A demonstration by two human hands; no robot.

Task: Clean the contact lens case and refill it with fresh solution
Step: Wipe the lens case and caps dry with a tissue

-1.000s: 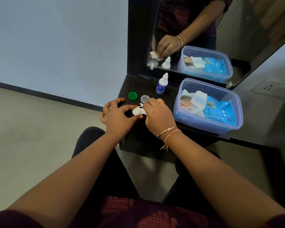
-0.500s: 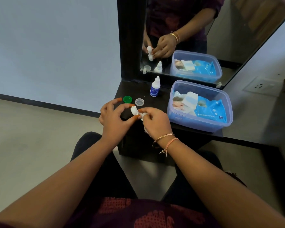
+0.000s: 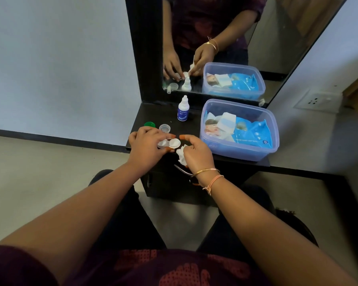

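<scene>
A white two-well contact lens case (image 3: 170, 143) lies flat at the front of the dark shelf (image 3: 153, 114), both wells open and facing up. My left hand (image 3: 146, 146) pinches its left end between thumb and fingers. My right hand (image 3: 196, 154) is just right of the case and grips a crumpled white tissue (image 3: 181, 154) in its palm, index finger stretched out above the case. The green cap (image 3: 149, 124) and the clear cap (image 3: 165, 128) sit on the shelf behind my left hand. A small white solution bottle (image 3: 183, 110) with a blue label stands upright further back.
A clear plastic tub (image 3: 239, 149) holding a blue wet-wipe pack and folded tissues fills the shelf's right side. A black-framed mirror (image 3: 215, 38) rises behind the shelf. The shelf's front edge is right under my hands, with my knees and the floor below.
The lens case went from being held up on edge between both hands to lying flat in my left hand. My right hand has drawn back from it with the tissue.
</scene>
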